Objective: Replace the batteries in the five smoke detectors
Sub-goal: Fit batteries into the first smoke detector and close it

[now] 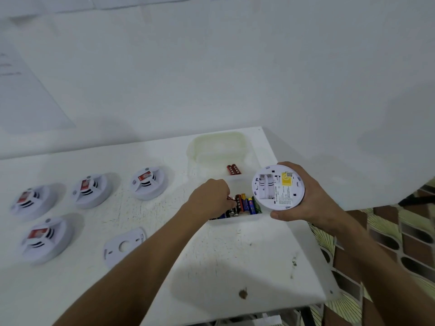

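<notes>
Right hand grips the open smoke detector from behind and below, thumb on its lower rim, held off the table's right edge w/ its back facing the camera. Battery bay at the left of that back looks empty; yellow label beside it, print too small to read.

Left hand reaches into the near battery tray by the right edge, fingers curled down among the mixed batteries (red, blue, black, green). Fingertips hidden behind the knuckles; a red battery end shows right at them, but can't tell if it's pinched or just touched.

Far tray, toward the back right corner, is translucent and holds two red batteries side by side; its near wall is partly hidden by the detector and the near tray.

Four closed detectors sit face-up on the left half of the table: back row detector, middle one, left one, front one. All blurred, red stickers unreadable. Removed mounting plate lies flat nr the front, partly covered by the left forearm. Brown spot nr the front edge.
</notes>
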The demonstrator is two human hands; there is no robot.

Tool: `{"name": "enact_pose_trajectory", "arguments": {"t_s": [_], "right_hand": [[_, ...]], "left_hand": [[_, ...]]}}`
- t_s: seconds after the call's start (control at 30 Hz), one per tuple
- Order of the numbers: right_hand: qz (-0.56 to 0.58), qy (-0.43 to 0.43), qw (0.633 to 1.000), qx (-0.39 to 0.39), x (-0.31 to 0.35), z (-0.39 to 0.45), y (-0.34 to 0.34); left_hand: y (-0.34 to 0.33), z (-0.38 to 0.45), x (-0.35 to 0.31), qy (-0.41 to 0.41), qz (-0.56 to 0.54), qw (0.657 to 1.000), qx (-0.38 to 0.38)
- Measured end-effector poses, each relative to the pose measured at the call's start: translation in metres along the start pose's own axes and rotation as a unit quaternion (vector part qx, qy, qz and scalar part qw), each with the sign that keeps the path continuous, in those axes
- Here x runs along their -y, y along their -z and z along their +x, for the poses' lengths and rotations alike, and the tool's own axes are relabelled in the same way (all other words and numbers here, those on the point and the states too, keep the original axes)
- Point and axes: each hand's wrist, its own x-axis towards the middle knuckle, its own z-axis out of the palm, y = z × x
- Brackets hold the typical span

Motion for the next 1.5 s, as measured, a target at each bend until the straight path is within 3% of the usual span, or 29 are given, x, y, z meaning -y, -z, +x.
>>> {"name": "enact_pose_trajectory", "arguments": {"t_s": [0.13,0.33,0.5,0.57,0.73,0.93,1.03,1.27,1.5], "right_hand": [[-0.009,-0.002,1.0,-0.003,-0.001,-0.005,-0.001],[-0.006,-0.004,1.0,-0.006,0.001,-0.008,-0.004],[-0.003,0.007,1.0,-0.002,0.008,-0.004,-0.009],[-0.004,0.016,1.0,0.0,0.011,-0.001,-0.012],[-0.016,0.033,0.999,0.007,0.017,0.005,-0.02],[0.0,0.041,0.999,0.012,0.024,0.006,-0.021],[0.002,0.038,0.999,0.013,0.023,0.005,-0.019],[0.013,0.032,0.999,0.018,0.026,0.0,-0.008],[0.022,0.035,0.999,0.024,0.027,0.0,-0.002]], "left_hand": [[0.0,0.001,-0.003,0.014,-0.042,0.999,-0.004],[0.006,-0.01,-0.004,0.01,-0.166,0.984,-0.069],[0.032,-0.034,-0.021,-0.061,-0.325,0.917,-0.223],[0.041,-0.044,-0.03,-0.097,-0.367,0.897,-0.227],[0.041,-0.047,-0.04,-0.133,-0.322,0.917,-0.194],[0.032,-0.046,-0.039,-0.155,-0.256,0.923,-0.242],[0.035,-0.044,-0.034,-0.159,-0.242,0.935,-0.204],[0.049,-0.046,-0.025,-0.193,-0.264,0.945,-0.004],[0.048,-0.039,-0.026,-0.219,-0.318,0.922,0.01]]}}
